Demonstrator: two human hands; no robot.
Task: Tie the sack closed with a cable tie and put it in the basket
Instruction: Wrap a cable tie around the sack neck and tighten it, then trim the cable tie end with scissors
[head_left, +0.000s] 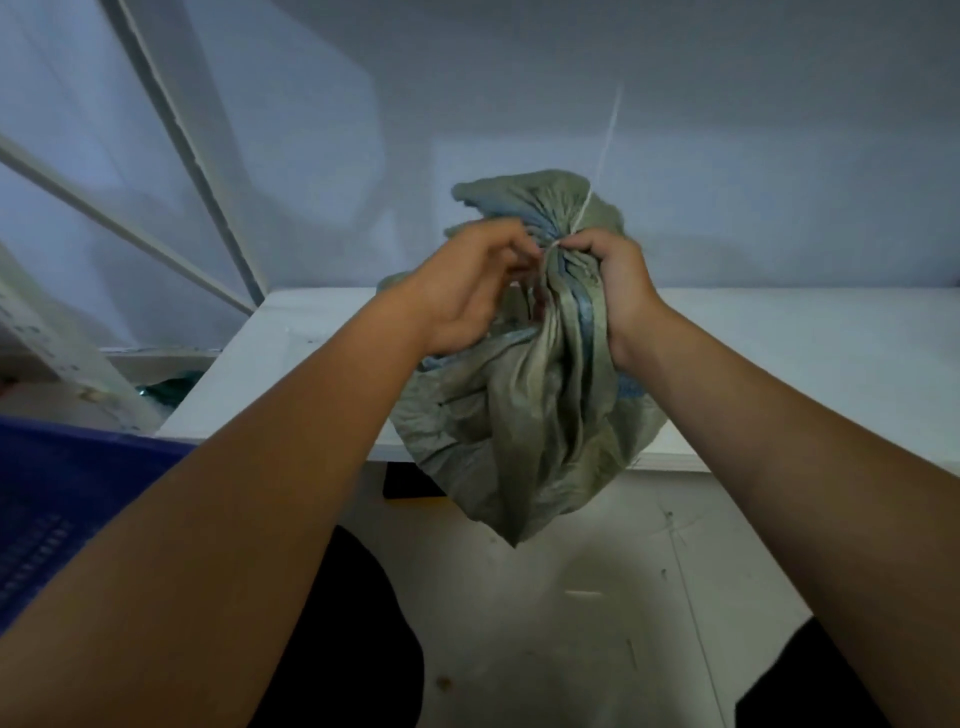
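Left hand (470, 283) and right hand (615, 288) raised, fingers clamped on gathered neck of sack (524, 415), at 12 o'clock over white shelf (779, 364) edge. Crinkled grey-green woven cloth, hanging pointed. Thin pale cable tie (597, 176) upright from neck. Blue latticed basket (62, 493) at 9 o'clock

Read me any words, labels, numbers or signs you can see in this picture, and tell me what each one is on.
None can be read.
The sack, the cable tie, the white table and the blue basket show no print.
The slanted white post at the left carries small dark marks, too blurred to tell whether they are text.
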